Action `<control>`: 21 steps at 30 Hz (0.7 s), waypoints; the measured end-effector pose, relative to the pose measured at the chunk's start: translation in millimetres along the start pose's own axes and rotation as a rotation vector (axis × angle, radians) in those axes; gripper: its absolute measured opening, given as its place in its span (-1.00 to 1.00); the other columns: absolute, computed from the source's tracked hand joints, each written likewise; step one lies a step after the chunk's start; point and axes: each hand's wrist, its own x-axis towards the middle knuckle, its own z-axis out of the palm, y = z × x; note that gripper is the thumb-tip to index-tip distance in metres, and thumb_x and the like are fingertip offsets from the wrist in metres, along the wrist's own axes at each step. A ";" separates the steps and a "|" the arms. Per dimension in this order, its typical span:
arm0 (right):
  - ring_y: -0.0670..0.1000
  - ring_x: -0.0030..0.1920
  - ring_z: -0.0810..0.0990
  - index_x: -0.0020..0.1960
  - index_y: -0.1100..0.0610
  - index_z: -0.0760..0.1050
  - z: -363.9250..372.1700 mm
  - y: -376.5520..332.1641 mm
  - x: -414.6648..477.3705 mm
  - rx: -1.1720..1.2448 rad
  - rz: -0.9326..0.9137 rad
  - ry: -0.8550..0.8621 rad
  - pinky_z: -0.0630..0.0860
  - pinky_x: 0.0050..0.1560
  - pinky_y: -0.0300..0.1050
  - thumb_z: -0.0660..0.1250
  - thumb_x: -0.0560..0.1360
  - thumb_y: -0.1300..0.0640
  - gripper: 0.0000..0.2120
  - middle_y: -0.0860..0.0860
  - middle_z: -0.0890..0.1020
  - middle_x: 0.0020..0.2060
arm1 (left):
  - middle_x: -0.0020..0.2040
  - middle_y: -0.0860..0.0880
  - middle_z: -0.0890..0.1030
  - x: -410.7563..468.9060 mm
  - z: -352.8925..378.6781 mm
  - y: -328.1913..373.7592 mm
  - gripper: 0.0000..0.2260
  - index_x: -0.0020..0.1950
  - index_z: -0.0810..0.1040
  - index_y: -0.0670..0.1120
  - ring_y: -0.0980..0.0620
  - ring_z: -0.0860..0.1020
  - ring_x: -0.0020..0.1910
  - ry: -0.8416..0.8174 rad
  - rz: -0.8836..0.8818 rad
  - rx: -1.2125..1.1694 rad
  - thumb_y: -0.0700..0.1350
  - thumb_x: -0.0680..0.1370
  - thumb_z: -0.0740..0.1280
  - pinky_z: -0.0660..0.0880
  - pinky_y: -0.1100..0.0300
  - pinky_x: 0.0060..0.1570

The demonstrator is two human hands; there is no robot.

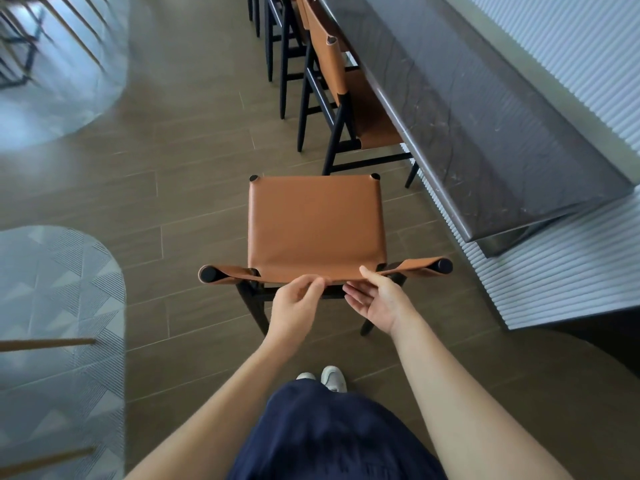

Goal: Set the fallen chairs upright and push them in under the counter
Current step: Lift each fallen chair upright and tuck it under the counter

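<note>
A chair with a tan leather seat and a black frame stands upright on the floor right in front of me, a step out from the dark stone counter on the right. Its leather back strap runs across the near edge. My left hand has curled fingers and pinches the middle of that strap's top edge. Beside it, my right hand lies palm up with straight fingers below the strap and its thumb on the top edge.
More chairs of the same kind, the nearest, stand pushed in under the counter farther ahead. The white ribbed counter base is on the right. A patterned grey rug lies at the left, with thin brass legs over it.
</note>
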 end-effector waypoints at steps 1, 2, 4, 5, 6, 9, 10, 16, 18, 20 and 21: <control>0.16 0.00 0.67 0.08 0.24 0.50 -0.1 -3.2 0.9 0.025 0.005 0.013 0.61 -0.16 0.03 0.41 0.52 0.15 -0.79 0.21 0.64 0.00 | -0.13 0.04 0.71 -1.3 0.4 -0.2 -0.75 -0.17 0.68 -0.05 0.05 0.65 0.00 0.046 -0.069 -0.119 -0.13 0.61 0.25 0.54 0.25 0.04; 0.18 0.04 0.66 0.13 0.24 0.49 -0.6 -7.0 1.9 0.053 0.010 0.026 0.61 -0.14 0.06 0.41 0.52 0.14 -0.74 0.23 0.62 0.04 | -0.17 -0.04 0.71 -0.6 0.1 -0.3 -0.71 -0.20 0.67 -0.10 -0.01 0.66 -0.06 0.082 -0.139 -0.192 -0.12 0.62 0.23 0.56 0.19 -0.03; 0.22 0.09 0.63 0.18 0.22 0.47 -3.3 -14.9 3.7 0.096 0.018 0.048 0.61 -0.12 0.12 0.41 0.51 0.12 -0.70 0.26 0.59 0.10 | -0.17 -0.12 0.71 5.8 -1.6 -1.1 -0.67 -0.19 0.65 -0.17 -0.06 0.67 -0.11 0.108 -0.320 -0.312 -0.04 0.63 0.23 0.57 0.14 -0.09; 0.24 0.10 0.62 0.17 0.22 0.47 -4.6 -18.3 5.0 0.110 0.018 0.057 0.61 -0.11 0.14 0.41 0.50 0.12 -0.70 0.27 0.58 0.12 | -0.16 -0.15 0.71 11.3 -2.2 -1.6 -0.65 -0.18 0.63 -0.20 -0.07 0.67 -0.13 0.116 -0.422 -0.379 0.01 0.62 0.24 0.58 0.10 -0.09; 0.25 0.11 0.62 0.15 0.21 0.47 -6.2 -20.6 6.2 0.122 0.017 0.064 0.62 -0.11 0.15 0.40 0.50 0.12 -0.71 0.28 0.57 0.13 | -0.16 -0.16 0.70 16.7 -2.9 -2.9 -0.63 -0.17 0.62 -0.21 -0.09 0.67 -0.15 0.134 -0.504 -0.430 0.05 0.61 0.25 0.59 0.06 -0.07; 0.25 0.09 0.61 0.11 0.23 0.46 -6.6 -25.7 10.9 0.122 0.017 0.091 0.62 -0.16 0.15 0.37 0.51 0.14 -0.76 0.29 0.55 0.17 | -0.17 -0.17 0.62 31.6 -3.1 -8.8 -0.63 -0.08 0.56 -0.23 -0.14 0.61 -0.16 0.207 -0.635 -0.494 0.10 0.56 0.32 0.58 -0.05 0.01; 0.25 0.08 0.61 0.12 0.23 0.46 -6.2 -27.6 12.6 0.110 0.016 0.102 0.62 -0.18 0.14 0.35 0.52 0.15 -0.77 0.29 0.54 0.18 | -0.17 -0.16 0.58 35.3 -3.1 -8.8 -0.64 -0.04 0.54 -0.22 -0.14 0.59 -0.16 0.223 -0.663 -0.523 0.11 0.55 0.33 0.58 -0.06 0.01; 0.26 0.06 0.62 0.08 0.21 0.43 -2.0 -32.0 17.7 0.124 0.036 0.101 0.63 -0.17 0.17 0.31 0.55 0.17 -0.84 0.28 0.54 0.18 | -0.15 -0.15 0.49 52.6 -5.4 -7.2 -0.69 0.12 0.47 -0.16 -0.13 0.52 -0.16 0.263 -0.727 -0.843 0.05 0.55 0.34 0.52 -0.21 0.08; 0.26 0.06 0.62 0.13 0.20 0.44 0.0 -33.5 20.0 0.136 0.035 0.115 0.63 -0.16 0.18 0.32 0.55 0.14 -0.80 0.26 0.56 0.14 | -0.07 -0.16 0.53 56.3 -4.9 -7.7 -0.69 0.17 0.46 -0.14 -0.15 0.54 -0.09 0.272 -0.720 -0.892 0.05 0.56 0.32 0.49 -0.25 0.11; 0.25 0.04 0.63 0.16 0.20 0.44 1.8 -34.1 21.7 0.136 0.029 0.134 0.62 -0.17 0.18 0.31 0.56 0.14 -0.78 0.25 0.57 0.10 | 0.04 -0.18 0.55 60.5 -5.5 -6.8 -0.71 0.20 0.44 -0.12 -0.19 0.55 0.02 0.299 -0.715 -0.932 0.03 0.58 0.30 0.48 -0.28 0.10; 0.24 0.01 0.63 0.14 0.20 0.44 2.6 -33.6 22.2 0.132 0.024 0.140 0.62 -0.18 0.17 0.31 0.56 0.15 -0.80 0.24 0.58 0.07 | 0.06 -0.19 0.55 62.9 -5.6 -6.1 -0.71 0.22 0.43 -0.11 -0.21 0.55 0.05 0.316 -0.712 -0.950 0.02 0.58 0.30 0.48 -0.28 0.10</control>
